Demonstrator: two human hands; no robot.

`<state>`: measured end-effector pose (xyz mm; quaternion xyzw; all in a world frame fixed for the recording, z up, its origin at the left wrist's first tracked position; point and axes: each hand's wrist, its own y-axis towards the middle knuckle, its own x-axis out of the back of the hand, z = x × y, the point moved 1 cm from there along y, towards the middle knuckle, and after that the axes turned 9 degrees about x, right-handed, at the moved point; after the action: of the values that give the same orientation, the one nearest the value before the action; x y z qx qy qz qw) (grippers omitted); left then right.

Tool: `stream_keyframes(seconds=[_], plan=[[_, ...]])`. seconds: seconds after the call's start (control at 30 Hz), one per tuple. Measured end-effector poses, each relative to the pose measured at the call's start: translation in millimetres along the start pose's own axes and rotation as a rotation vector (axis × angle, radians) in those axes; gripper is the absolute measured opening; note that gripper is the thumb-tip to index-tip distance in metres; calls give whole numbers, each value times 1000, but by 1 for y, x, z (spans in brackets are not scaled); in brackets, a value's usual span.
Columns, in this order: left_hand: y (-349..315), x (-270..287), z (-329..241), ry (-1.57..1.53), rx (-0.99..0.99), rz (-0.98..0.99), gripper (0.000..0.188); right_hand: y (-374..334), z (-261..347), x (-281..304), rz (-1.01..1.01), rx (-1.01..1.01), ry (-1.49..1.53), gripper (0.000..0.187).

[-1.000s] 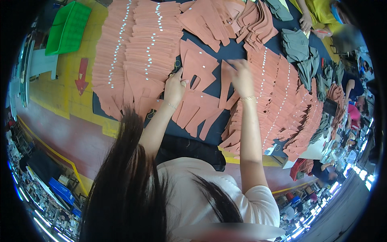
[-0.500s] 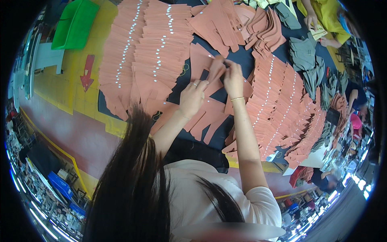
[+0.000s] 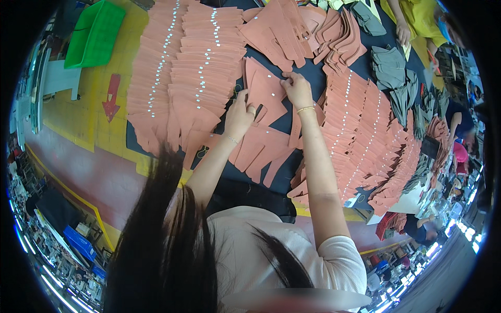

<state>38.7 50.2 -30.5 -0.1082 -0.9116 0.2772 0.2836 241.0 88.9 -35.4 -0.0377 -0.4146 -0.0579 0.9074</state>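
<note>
A flat salmon-coloured cut piece (image 3: 265, 86), like leather or thick cloth, lies on the dark table between my hands, a small white sticker on it. My left hand (image 3: 240, 116) holds its left edge, fingers bent around it. At the piece's right edge my right hand (image 3: 298, 92) is closed, fingertips pinching near the corner. Another piece of the same kind lies partly beneath. Closer to me, several salmon pieces with long strips (image 3: 261, 148) lie spread out.
Overlapping rows of salmon pieces with white stickers (image 3: 203, 68) lie on the left, more rows (image 3: 355, 130) on the right. Stacked curved pieces (image 3: 342, 39) and grey-green bundles (image 3: 389, 68) lie farther back. A person in yellow (image 3: 417, 18) works at the far right. A green bin (image 3: 95, 36) stands left.
The salmon piece, folded up between my hands before, now lies flattened out with its sticker showing. My left hand has moved left and my right hand slightly toward me.
</note>
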Motion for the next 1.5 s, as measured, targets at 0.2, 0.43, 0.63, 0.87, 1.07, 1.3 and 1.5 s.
stream_keyframes(seconds=[0.2, 0.43, 0.63, 0.87, 1.07, 1.3, 1.5], plan=[[-2, -1, 4, 21, -293, -254, 23, -17, 27, 8, -21, 102, 24, 13], [4, -1, 18, -282, -67, -84, 18, -27, 31, 21, 94, -242, 463, 15], [4, -5, 17, -370, -42, -71, 18, -9, 16, 8, 11, -88, 36, 26], [1, 0, 17, -315, 22, -91, 20, -7, 22, -5, 60, -100, -191, 30], [2, 0, 20, -253, -8, -133, 19, -6, 22, -7, 141, -68, -214, 14], [-10, 1, 22, -335, -13, -98, 16, -15, 23, -8, 66, -50, -99, 11], [-13, -1, 24, -382, -64, -119, 18, -15, 21, -6, -1, -5, -58, 10]])
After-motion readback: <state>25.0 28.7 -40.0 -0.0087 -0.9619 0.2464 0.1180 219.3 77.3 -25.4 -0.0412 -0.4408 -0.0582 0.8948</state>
